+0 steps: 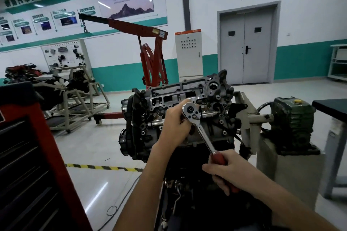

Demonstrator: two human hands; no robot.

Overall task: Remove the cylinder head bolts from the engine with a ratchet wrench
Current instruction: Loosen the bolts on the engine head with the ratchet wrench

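Note:
The engine (142, 118) sits on a stand in the middle of the view, its grey cylinder head (187, 88) facing me. A chrome ratchet wrench (203, 135) with a red handle slants from the head down to the right. Its round head (191, 110) lies against the cylinder head. My right hand (225, 169) grips the red handle at the low end. My left hand (175, 124) curls round the wrench just under its round head. The socket and the bolt under it are hidden.
A red tool cabinet (28, 165) stands close at the left. The engine stand's green gearbox (293, 120) and hand wheel sit at the right, beside a dark table (332, 107). A red engine crane (152, 58) and other engines on frames stand behind. Yellow-black tape marks the floor.

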